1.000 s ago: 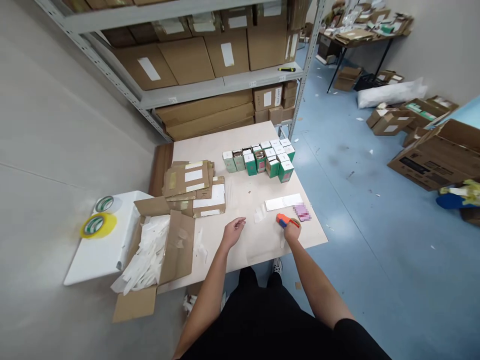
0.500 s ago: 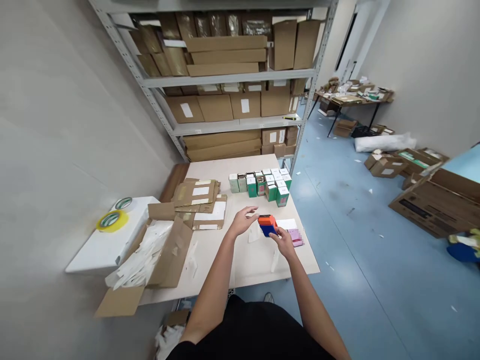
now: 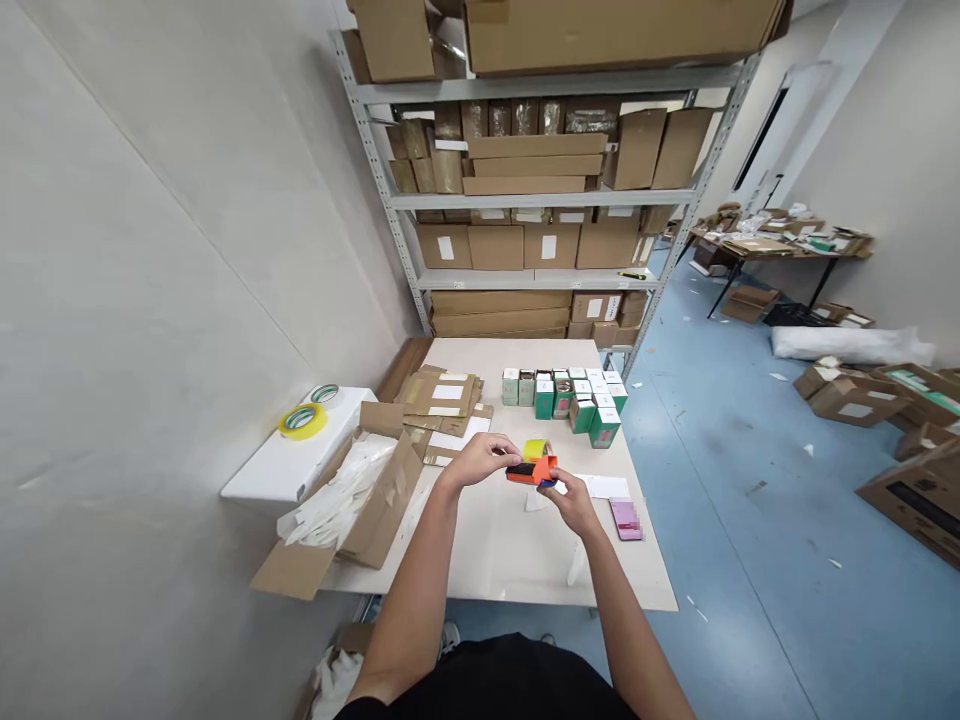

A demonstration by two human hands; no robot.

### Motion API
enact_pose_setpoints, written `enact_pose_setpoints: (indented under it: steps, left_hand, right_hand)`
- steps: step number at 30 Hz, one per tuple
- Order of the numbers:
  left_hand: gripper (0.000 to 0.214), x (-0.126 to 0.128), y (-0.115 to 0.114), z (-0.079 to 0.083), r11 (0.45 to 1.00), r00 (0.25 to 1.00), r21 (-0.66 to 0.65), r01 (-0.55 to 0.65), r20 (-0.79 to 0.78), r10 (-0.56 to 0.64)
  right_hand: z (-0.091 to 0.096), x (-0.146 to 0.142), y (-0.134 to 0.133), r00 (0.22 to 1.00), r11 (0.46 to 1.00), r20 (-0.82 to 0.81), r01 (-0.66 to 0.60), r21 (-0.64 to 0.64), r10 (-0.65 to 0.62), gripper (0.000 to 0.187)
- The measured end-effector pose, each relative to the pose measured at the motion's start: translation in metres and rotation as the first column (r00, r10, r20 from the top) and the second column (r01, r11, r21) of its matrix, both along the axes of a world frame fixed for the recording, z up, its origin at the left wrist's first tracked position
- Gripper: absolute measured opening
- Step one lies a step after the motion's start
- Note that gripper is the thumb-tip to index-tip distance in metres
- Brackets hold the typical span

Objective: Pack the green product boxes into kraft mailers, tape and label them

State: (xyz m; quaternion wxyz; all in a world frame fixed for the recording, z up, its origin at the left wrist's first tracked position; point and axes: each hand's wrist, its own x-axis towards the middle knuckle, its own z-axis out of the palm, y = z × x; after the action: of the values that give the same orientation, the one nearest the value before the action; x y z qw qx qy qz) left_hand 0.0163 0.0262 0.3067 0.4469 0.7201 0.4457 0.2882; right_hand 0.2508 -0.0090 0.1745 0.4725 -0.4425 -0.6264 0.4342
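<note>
Above the middle of the pale table [image 3: 495, 560] both hands hold an orange tape dispenser [image 3: 534, 467] with a yellow tape roll on it. My left hand [image 3: 480, 462] pinches its left end with curled fingers. My right hand [image 3: 571, 497] grips it from below on the right side. Behind the hands stands a cluster of several small green-and-white boxes [image 3: 570, 400].
A stack of flattened cardboard mailers [image 3: 441, 400] lies at the table's left. An open carton of white bags [image 3: 345, 500] overhangs the left edge, beside a white stand with tape rolls [image 3: 303, 420]. A pink item [image 3: 626, 518] and white paper lie to the right. Shelving with cartons [image 3: 525, 240] stands behind.
My right hand lifted the orange dispenser off the table and my left hand came over to take hold of it too. The view tilted up.
</note>
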Motion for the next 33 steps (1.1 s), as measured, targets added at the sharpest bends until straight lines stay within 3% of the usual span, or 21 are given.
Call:
enact_pose_setpoints:
  steps: [7, 12, 17, 25, 28, 31, 33]
  left_hand:
    - [0.048, -0.058, 0.002, 0.002, 0.999, 0.993, -0.033, -0.004, 0.122, 0.008]
    - [0.037, -0.107, 0.004, -0.010, 0.975, 0.974, 0.080, -0.205, 0.111, 0.196]
    - [0.029, -0.148, 0.002, -0.016, 0.902, 0.921, 0.190, -0.387, 0.118, 0.370]
    - [0.025, -0.215, -0.020, -0.023, 0.727, 0.834, 0.438, -0.529, 0.107, 0.542]
    - [0.027, -0.256, -0.026, -0.014, 0.659, 0.784, 0.487, -0.574, 0.092, 0.614]
    - [0.026, -0.297, -0.032, 0.001, 0.664, 0.793, 0.508, -0.549, 0.067, 0.605]
    - [0.023, -0.317, -0.042, 0.009, 0.636, 0.784, 0.535, -0.556, 0.083, 0.615]
  right_hand:
    - [0.021, -0.047, 0.005, 0.997, 0.999, 0.065, -0.036, 0.018, 0.035, 0.032]
    - [0.024, -0.099, 0.013, 0.993, 0.996, 0.085, -0.085, 0.033, 0.082, 0.030]
    - [0.024, -0.152, 0.015, 0.985, 0.991, 0.125, -0.123, 0.056, 0.115, 0.032]
    - [0.029, -0.223, 0.021, 0.961, 0.975, 0.180, -0.219, 0.029, 0.210, 0.037]
    - [0.021, -0.253, 0.019, 0.950, 0.968, 0.193, -0.251, 0.010, 0.244, 0.040]
    - [0.008, -0.289, 0.016, 0.950, 0.961, 0.152, -0.277, 0.009, 0.272, 0.039]
    - [0.002, -0.316, 0.017, 0.956, 0.962, 0.124, -0.271, 0.022, 0.266, 0.039]
